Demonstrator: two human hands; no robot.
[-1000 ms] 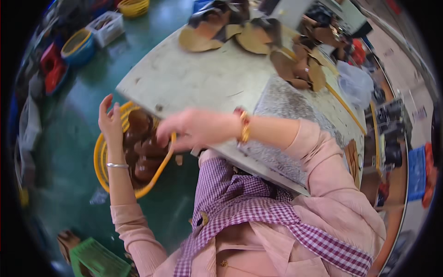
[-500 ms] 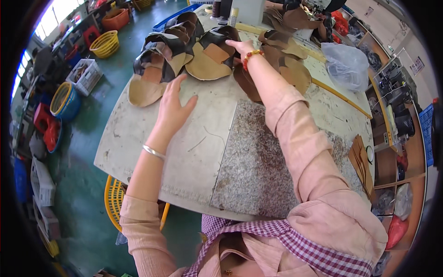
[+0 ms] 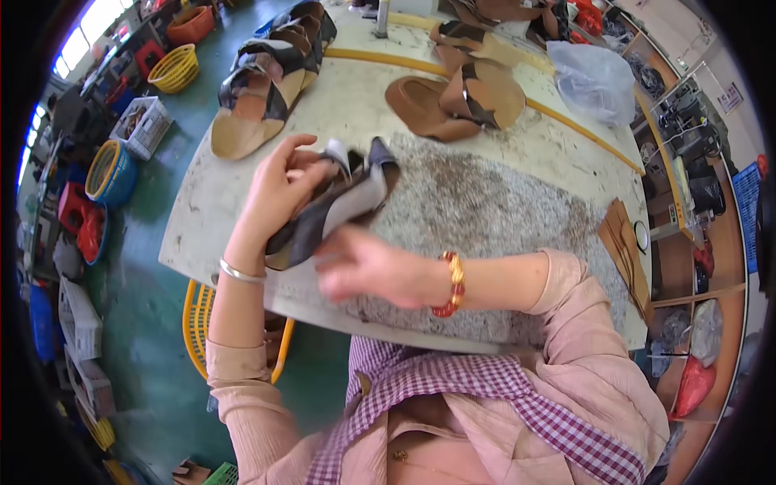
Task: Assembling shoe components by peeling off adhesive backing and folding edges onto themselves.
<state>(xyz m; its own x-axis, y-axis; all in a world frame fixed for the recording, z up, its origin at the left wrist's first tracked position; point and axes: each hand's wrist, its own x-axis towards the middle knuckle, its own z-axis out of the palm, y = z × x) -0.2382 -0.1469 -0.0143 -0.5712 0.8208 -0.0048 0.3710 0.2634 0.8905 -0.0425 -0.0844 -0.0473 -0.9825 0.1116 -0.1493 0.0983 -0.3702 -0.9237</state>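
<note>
A black and grey leather shoe upper [image 3: 356, 202] is held tilted above the near left part of the worktable [image 3: 202, 218]. My left hand [image 3: 275, 194] grips its left side, fingers bent round the edge. By its lower edge is my right hand [image 3: 376, 271], its fingers smeared by motion, so their grip on the upper cannot be made out. A row of overlapping tan and black shoe uppers [image 3: 246, 133] lies beyond my left hand. Farther right, brown and tan uppers [image 3: 420, 109] lie in an overlapping group.
A speckled grey slab [image 3: 501, 218] covers the table's near right part. A yellow strip [image 3: 578, 137] crosses the tabletop beside a clear plastic bag [image 3: 594, 81]. Brown leather strips [image 3: 624, 259] lie at the right edge. A yellow basket [image 3: 196, 323] stands below the near left edge.
One upper has left the far middle of the table and is now close to me in my left hand. My right hand has drawn back from the far uppers to beside it.
</note>
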